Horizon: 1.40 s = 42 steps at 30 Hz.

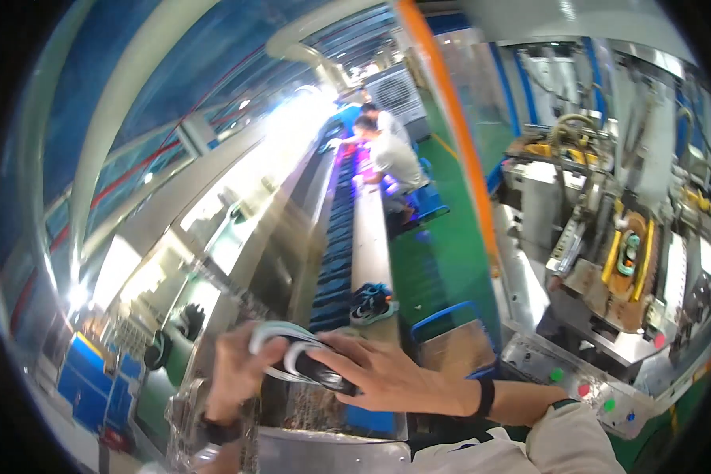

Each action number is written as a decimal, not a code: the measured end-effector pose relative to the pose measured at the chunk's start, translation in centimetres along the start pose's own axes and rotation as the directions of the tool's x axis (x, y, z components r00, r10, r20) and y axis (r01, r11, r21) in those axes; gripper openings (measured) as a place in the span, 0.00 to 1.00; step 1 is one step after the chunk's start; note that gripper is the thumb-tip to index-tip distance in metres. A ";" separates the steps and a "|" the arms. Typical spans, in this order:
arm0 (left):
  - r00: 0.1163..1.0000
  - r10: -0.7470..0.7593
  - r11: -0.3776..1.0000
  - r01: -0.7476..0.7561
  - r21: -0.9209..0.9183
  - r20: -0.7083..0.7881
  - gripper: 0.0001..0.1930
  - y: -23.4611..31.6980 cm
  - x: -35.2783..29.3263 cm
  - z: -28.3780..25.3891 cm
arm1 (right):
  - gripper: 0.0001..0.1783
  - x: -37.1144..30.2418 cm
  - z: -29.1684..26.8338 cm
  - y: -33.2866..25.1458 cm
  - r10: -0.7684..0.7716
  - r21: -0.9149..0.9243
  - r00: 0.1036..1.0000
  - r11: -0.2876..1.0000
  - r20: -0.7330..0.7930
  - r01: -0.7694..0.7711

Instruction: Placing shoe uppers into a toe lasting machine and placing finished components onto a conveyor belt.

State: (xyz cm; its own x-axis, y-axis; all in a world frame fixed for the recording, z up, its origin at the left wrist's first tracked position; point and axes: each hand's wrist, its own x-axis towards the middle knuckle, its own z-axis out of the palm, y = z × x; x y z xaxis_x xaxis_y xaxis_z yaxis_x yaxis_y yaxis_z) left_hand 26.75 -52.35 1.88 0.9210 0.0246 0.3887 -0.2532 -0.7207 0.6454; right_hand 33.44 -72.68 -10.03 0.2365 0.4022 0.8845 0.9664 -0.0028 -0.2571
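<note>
A black and white shoe [306, 365] is held tilted in front of me, its pale curved edge toward the left. My left hand [241, 365] is closed around the pale end, somewhat blurred. My right hand [395, 373] grips the dark end, with its fingers lying over the upper side. Just beyond, a dark shoe with blue and orange parts [371, 303] rests on the end of a long pale ledge [371, 237]. The palms and the underside of the held shoe are hidden.
Dark shoes [159, 349] sit on a green surface at the left. A blue-framed stool [454, 336] stands right of the ledge. At the right is a machine [577, 237] with a shoe [630, 251] in it and a button panel [569, 371]. Two people [395, 158] work farther along.
</note>
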 end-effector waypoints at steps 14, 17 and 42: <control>0.530 0.360 0.904 0.006 -0.428 0.768 0.20 14.5 6.1 42.7 | 0.39 -29.3 -27.1 -5.3 0.809 0.547 0.150 0.508 -0.569 -0.665; 0.516 0.304 0.941 -0.033 -0.336 0.801 0.21 16.2 7.0 52.3 | 0.40 -34.6 -30.9 -6.5 0.728 0.603 -0.036 0.538 -0.685 -0.589; 0.460 -0.075 0.756 0.605 -0.251 0.885 0.18 18.4 12.7 84.3 | 0.32 -36.7 -48.0 -4.6 0.151 0.135 -0.121 0.081 -0.981 -0.988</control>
State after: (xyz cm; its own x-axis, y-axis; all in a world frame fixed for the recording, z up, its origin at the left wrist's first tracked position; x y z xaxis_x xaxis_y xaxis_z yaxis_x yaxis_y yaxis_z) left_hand 58.74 -123.68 -36.71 0.7044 -0.5479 -0.4513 0.2918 -0.3560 0.8877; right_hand 25.14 -131.40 -22.62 0.2163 -0.9474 0.2358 -0.1692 -0.2742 -0.9467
